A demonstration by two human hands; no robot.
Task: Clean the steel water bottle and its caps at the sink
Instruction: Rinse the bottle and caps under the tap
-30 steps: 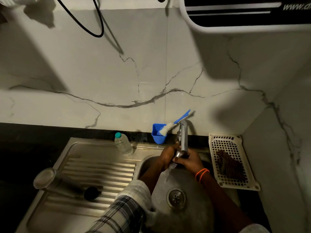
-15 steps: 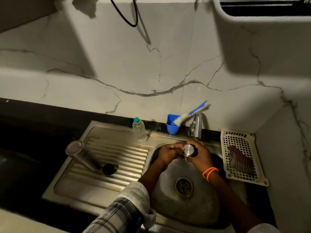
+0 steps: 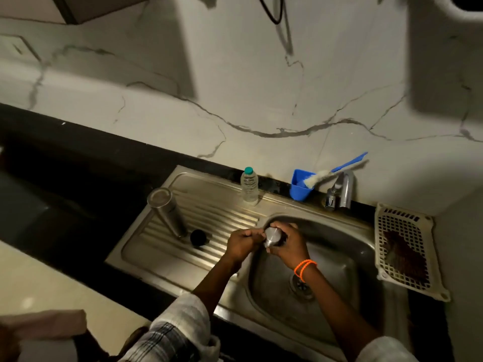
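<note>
Steel everywhere: one sink (image 3: 360, 246) with a ribbed draining board (image 3: 209, 218), one tap (image 3: 342, 189) at the back edge, one steel bottle (image 3: 167, 211), one steel cap (image 3: 273, 236). Two hands over the basin's left rim, meeting at that cap. Right hand (image 3: 288, 242) curled round the cap, fingers wrapped over its far side, two orange bands (image 3: 304, 269) on the wrist. Left hand (image 3: 240, 242) closed against the cap's left side, fingers bent; whether pinching the cap itself or something small against it, impossible to tell. Bottle lying tilted on the draining board, well left of both hands, open mouth toward the camera, untouched. One black cap (image 3: 199, 237) on the board just beside the bottle's lower end, between bottle and left hand, apart from the fingers. One clear plastic bottle (image 3: 249, 185) with a green lid, upright at the board's back edge. One blue cup (image 3: 300, 189) holding one brush (image 3: 334, 171) with a blue handle, beside the tap. One cream plastic tray (image 3: 384, 257) right of the basin with something dark red inside.
</note>
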